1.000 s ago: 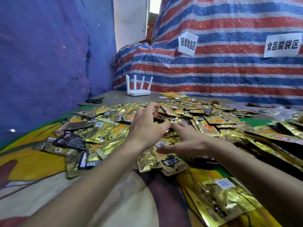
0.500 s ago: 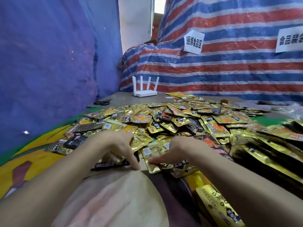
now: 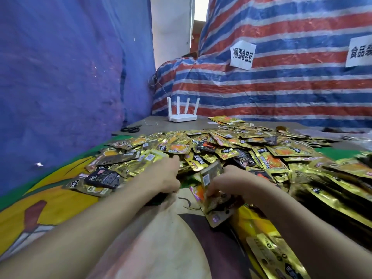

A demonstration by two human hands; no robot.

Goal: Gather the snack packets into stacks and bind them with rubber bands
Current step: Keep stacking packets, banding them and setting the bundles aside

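A wide heap of gold and black snack packets (image 3: 231, 148) covers the table in front of me. My right hand (image 3: 231, 182) grips a small bunch of packets (image 3: 213, 198) at the heap's near edge, one gold packet sticking up above the fingers. My left hand (image 3: 163, 176) is curled at the heap's near edge, knuckles up, with a dark packet (image 3: 159, 198) partly hidden under its fingers. No rubber band is visible.
A white router (image 3: 182, 115) and black scissors (image 3: 130, 128) lie at the table's far left. Rows of gold packets (image 3: 342, 190) line the right side. Large gold packets (image 3: 267, 244) lie near my right forearm. Tarps wall the back and left.
Both hands drew back from the middle of the heap to its near edge. The right hand has lifted a bunch of packets, and one now stands upright.
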